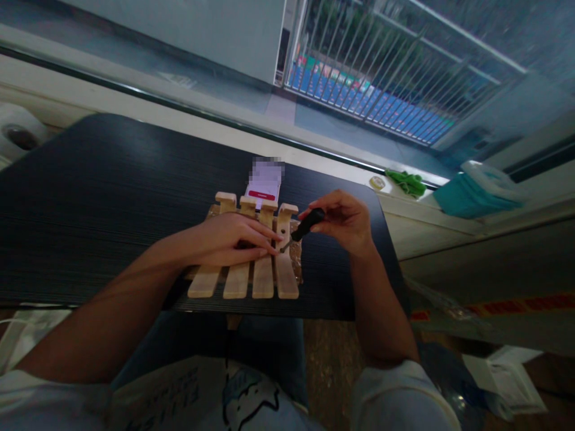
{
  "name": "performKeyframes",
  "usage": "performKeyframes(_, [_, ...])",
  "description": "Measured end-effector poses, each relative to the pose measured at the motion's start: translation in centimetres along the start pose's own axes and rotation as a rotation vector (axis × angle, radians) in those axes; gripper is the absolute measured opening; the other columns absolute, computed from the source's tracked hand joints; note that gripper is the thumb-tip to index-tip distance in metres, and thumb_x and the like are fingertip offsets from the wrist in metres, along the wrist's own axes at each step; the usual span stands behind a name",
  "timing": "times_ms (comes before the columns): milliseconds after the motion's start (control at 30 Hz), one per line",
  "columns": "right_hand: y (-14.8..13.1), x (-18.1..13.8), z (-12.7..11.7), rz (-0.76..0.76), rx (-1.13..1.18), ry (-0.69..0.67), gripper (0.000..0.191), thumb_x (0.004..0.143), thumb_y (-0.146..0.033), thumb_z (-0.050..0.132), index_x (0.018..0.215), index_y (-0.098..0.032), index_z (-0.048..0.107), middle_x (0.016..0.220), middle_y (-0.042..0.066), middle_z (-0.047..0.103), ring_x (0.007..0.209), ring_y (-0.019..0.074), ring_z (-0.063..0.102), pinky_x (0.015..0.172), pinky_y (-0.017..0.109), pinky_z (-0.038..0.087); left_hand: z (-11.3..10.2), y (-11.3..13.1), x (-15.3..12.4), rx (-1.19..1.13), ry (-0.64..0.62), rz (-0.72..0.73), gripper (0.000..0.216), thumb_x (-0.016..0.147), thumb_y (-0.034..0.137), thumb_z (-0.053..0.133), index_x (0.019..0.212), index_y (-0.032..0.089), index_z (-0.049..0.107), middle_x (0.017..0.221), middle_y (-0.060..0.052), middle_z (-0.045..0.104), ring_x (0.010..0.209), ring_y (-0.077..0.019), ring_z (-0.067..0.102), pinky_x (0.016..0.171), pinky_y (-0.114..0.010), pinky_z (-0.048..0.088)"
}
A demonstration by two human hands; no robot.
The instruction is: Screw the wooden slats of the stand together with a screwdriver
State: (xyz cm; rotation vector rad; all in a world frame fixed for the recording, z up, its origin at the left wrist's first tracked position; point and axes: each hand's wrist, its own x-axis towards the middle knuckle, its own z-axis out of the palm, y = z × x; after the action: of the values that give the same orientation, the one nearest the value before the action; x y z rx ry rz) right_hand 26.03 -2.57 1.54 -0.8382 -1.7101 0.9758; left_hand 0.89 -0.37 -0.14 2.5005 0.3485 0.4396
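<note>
A pale wooden piece with several curved slats (pixel 263 282) lies on the dark table, each slat ending in a hooked far end. In my right hand (pixel 348 221) is a screwdriver (pixel 308 224) with a black handle. It slants down to the left, its tip at the rightmost slat just below a dark round hole. My left hand (pixel 231 239) lies across the slats with fingers stretched out, the fingertips on the rightmost slat beside the tip. Whether a screw sits under the tip is too small to tell. Clear plastic wrap (pixel 296 257) shows under the slats' right side.
A phone (pixel 265 179) with a lit screen lies beyond the slats on the black table (pixel 112 179). Along the sill are a tape roll (pixel 376 183), a green cloth (pixel 406 182) and a teal container (pixel 471 194). A white roll (pixel 18 129) stands at far left.
</note>
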Motion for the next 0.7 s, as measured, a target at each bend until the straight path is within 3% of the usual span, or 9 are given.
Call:
performKeyframes(333, [-0.01,0.11,0.43,-0.007,0.025,0.026,0.037,0.062,-0.044,0.085,0.084,-0.025,0.062,0.064,-0.008,0.045,0.054,0.0066,0.046,0.048,0.025,0.037,-0.03,0.08,-0.13,-0.041,0.009,-0.029,0.025,0.094,0.022,0.054,0.105,0.023,0.076,0.121,-0.003,0.071,0.109,-0.0163,0.068,0.095,-0.024,0.049])
performKeyframes(567, [-0.09,0.08,0.72,-0.030,-0.026,0.053,0.037,0.065,-0.045,0.082,0.087,-0.025,0.060,0.064,-0.008,0.044,0.054,0.0071,0.045,0.050,0.026,0.038,-0.03,0.06,-0.05,-0.045,0.006,-0.009,0.025,0.093,0.019,0.054,0.104,0.022,0.077,0.120,-0.004,0.071,0.109,-0.0164,0.068,0.095,-0.024,0.050])
performKeyframes(700, [0.14,0.10,0.75,-0.078,-0.028,0.043,0.034,0.068,-0.044,0.080,0.091,-0.027,0.061,0.072,-0.006,0.053,0.056,0.0074,0.047,0.051,0.026,0.040,-0.04,0.05,-0.03,-0.025,-0.001,-0.004,0.026,0.093,0.019,0.053,0.105,0.022,0.076,0.123,-0.004,0.070,0.110,-0.0165,0.067,0.095,-0.024,0.050])
